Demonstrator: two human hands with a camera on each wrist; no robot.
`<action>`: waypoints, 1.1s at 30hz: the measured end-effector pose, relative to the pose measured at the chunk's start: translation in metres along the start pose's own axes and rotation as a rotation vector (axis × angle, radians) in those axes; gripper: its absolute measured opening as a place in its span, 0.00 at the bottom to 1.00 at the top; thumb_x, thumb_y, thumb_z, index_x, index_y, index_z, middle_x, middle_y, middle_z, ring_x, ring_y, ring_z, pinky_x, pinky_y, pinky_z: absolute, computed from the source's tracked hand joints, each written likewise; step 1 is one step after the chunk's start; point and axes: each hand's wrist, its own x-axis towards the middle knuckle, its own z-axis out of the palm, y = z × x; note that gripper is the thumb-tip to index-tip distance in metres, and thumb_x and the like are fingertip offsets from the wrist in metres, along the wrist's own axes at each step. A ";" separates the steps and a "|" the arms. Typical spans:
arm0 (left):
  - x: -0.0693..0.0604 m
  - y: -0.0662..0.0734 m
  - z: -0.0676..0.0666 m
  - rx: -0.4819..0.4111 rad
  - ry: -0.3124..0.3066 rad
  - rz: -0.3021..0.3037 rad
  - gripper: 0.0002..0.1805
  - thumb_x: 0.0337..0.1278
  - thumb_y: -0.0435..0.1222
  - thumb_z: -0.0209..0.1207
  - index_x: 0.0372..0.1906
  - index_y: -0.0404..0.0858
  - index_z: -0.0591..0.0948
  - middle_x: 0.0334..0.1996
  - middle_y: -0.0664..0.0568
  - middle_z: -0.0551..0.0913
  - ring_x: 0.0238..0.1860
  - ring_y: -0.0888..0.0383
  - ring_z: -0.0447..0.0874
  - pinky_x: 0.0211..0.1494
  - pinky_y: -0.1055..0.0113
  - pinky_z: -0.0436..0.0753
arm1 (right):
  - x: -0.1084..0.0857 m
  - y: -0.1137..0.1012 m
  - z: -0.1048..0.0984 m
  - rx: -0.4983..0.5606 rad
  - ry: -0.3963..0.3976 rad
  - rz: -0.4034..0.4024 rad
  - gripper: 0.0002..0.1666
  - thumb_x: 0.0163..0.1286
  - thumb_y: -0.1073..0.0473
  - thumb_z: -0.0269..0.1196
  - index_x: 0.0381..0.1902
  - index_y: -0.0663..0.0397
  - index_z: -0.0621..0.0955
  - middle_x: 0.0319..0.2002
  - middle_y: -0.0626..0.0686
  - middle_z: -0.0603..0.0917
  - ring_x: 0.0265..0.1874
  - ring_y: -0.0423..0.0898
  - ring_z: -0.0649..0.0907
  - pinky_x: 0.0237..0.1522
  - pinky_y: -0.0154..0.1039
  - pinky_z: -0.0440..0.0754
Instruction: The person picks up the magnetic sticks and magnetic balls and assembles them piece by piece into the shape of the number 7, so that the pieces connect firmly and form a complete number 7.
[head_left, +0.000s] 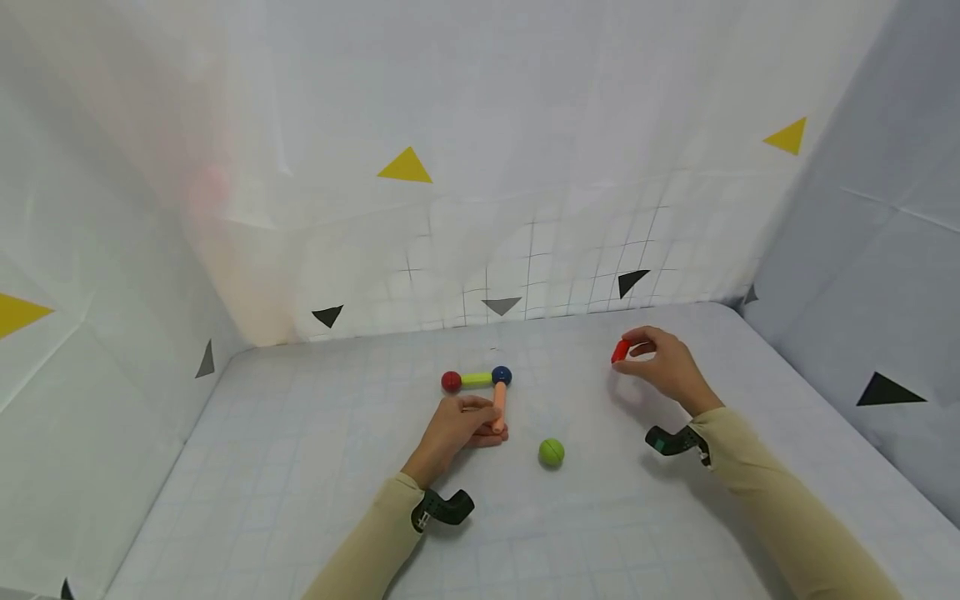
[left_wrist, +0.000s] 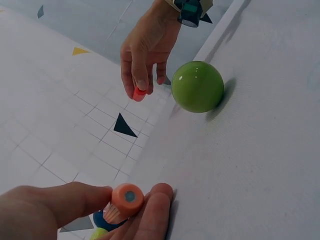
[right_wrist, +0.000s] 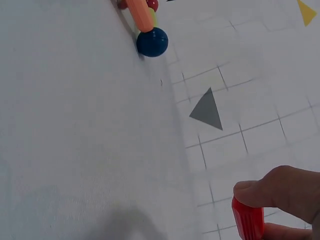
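Observation:
My left hand [head_left: 459,427] pinches the near end of an orange ribbed rod [head_left: 499,404] between thumb and fingers. The rod's far end meets a dark blue ball [head_left: 502,376]. From that ball a yellow-green rod [head_left: 476,380] runs left to a red ball [head_left: 452,382], making an L on the table. In the left wrist view the orange rod [left_wrist: 128,197] shows a grey disc in its free end. Above the table at the right, my right hand [head_left: 666,367] pinches a short red ribbed rod [head_left: 620,351] between thumb and fingertips. A green ball [head_left: 551,452] lies between the hands.
The white table [head_left: 337,517] carries a faint grid. White sheets stand behind it and at both sides, marked with yellow triangles [head_left: 407,166] and dark triangles [head_left: 888,389]. A dark camera mount [head_left: 444,507] sits on the left wrist, another [head_left: 675,440] on the right.

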 end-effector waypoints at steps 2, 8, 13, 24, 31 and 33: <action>0.000 0.000 0.000 0.002 0.005 0.002 0.24 0.70 0.35 0.67 0.64 0.27 0.77 0.39 0.39 0.89 0.39 0.48 0.92 0.45 0.63 0.88 | -0.003 -0.005 0.003 0.003 0.002 -0.014 0.34 0.66 0.53 0.76 0.64 0.62 0.78 0.54 0.63 0.81 0.56 0.62 0.78 0.47 0.51 0.78; 0.003 -0.001 0.001 0.059 0.045 0.014 0.33 0.68 0.36 0.68 0.72 0.32 0.69 0.35 0.41 0.89 0.36 0.48 0.92 0.43 0.63 0.88 | -0.009 -0.019 0.014 0.015 -0.003 -0.065 0.33 0.65 0.53 0.77 0.62 0.61 0.78 0.54 0.62 0.82 0.56 0.63 0.79 0.48 0.53 0.80; 0.005 -0.001 0.003 0.045 0.062 0.013 0.37 0.67 0.34 0.68 0.75 0.34 0.63 0.34 0.40 0.89 0.35 0.47 0.92 0.41 0.60 0.89 | -0.014 -0.029 0.022 0.026 -0.009 -0.115 0.32 0.64 0.55 0.77 0.61 0.61 0.79 0.53 0.60 0.82 0.55 0.62 0.80 0.52 0.54 0.82; 0.003 0.000 0.004 0.013 0.017 0.022 0.32 0.68 0.33 0.67 0.71 0.31 0.68 0.36 0.39 0.89 0.36 0.46 0.92 0.42 0.60 0.88 | -0.034 -0.050 0.042 0.076 -0.026 -0.220 0.29 0.62 0.62 0.78 0.58 0.61 0.80 0.51 0.57 0.83 0.52 0.61 0.81 0.50 0.51 0.84; 0.002 0.001 0.004 0.006 -0.015 0.018 0.22 0.70 0.34 0.67 0.62 0.29 0.76 0.38 0.38 0.89 0.38 0.47 0.92 0.44 0.62 0.88 | -0.045 -0.062 0.059 0.125 -0.040 -0.264 0.29 0.62 0.61 0.78 0.58 0.59 0.80 0.52 0.55 0.82 0.53 0.62 0.80 0.51 0.54 0.84; 0.002 0.001 0.004 0.011 -0.014 0.018 0.22 0.70 0.35 0.67 0.62 0.29 0.76 0.38 0.39 0.89 0.38 0.47 0.92 0.44 0.62 0.88 | -0.048 -0.066 0.063 0.130 -0.046 -0.280 0.29 0.62 0.61 0.78 0.58 0.58 0.80 0.52 0.54 0.82 0.53 0.62 0.80 0.51 0.54 0.84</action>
